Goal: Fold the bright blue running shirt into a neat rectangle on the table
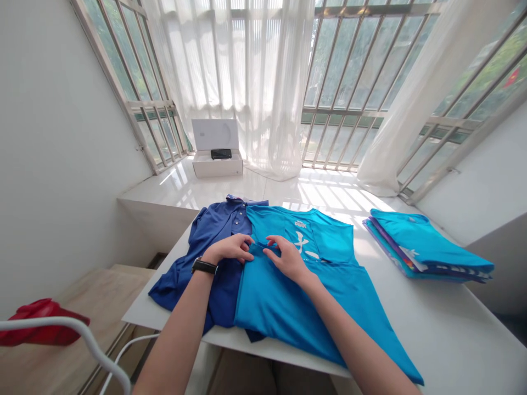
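Observation:
A bright blue T-shirt [288, 299] with white printing lies spread on the white table, one side folded over onto its front. My left hand [233, 248], with a black band on the wrist, has its fingers curled at the shirt's left edge, gripping the cloth. Close by, my right hand [287, 258] pinches a raised bit of the same shirt between thumb and fingers. Under my left forearm and partly beneath the bright shirt is a dark blue polo shirt [218, 225], its buttoned collar pointing toward the window.
On the right of the table [448, 329] sits a stack of folded shirts [428, 247]. An open white box [218, 167] holding a black device [221, 154] stands on the sill. White curtains [272, 82] hang before barred windows. At lower left are a red item [45, 323] and a white tube [88, 340].

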`<state>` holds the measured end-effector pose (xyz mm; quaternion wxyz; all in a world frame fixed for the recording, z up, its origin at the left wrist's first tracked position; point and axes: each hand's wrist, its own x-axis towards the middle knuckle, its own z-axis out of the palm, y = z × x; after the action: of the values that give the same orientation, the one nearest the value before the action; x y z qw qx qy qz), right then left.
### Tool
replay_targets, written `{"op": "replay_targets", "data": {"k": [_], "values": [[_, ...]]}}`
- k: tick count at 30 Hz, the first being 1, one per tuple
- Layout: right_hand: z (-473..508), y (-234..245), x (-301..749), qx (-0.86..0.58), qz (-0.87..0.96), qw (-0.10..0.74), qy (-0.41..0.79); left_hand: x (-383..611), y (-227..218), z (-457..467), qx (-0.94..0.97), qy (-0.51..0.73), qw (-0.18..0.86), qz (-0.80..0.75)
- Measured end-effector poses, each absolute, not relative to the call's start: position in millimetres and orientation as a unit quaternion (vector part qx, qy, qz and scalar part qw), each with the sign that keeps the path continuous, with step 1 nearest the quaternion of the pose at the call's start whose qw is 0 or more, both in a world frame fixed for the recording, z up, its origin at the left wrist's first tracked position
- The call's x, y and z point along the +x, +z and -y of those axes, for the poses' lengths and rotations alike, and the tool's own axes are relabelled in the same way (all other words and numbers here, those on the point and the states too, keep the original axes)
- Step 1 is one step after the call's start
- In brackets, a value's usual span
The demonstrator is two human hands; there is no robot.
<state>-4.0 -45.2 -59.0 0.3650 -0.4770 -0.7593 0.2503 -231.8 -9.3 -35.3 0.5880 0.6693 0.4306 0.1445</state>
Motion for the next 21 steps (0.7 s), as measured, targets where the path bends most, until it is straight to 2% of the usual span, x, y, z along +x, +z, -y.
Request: {"op": "replay_targets", "data": {"k": [5,10,21], "values": [[49.2,-55.9,9.8,-0.492,0.792,0.304,0.198,-230.4,-33.9,6.3,0.7,0.205,0.503,-0.463],[52.9,-47.9,15.3,-0.508,0.8,0.253,0.196,-224.4,-31.2,9.2,0.769,0.196,0.419,-0.441],[54.9,-47.4,19.7,-0.457,0.804,0.272,0.266,-222.5,-30.1,10.3,0.809,0.129,0.369,-0.439]]}}
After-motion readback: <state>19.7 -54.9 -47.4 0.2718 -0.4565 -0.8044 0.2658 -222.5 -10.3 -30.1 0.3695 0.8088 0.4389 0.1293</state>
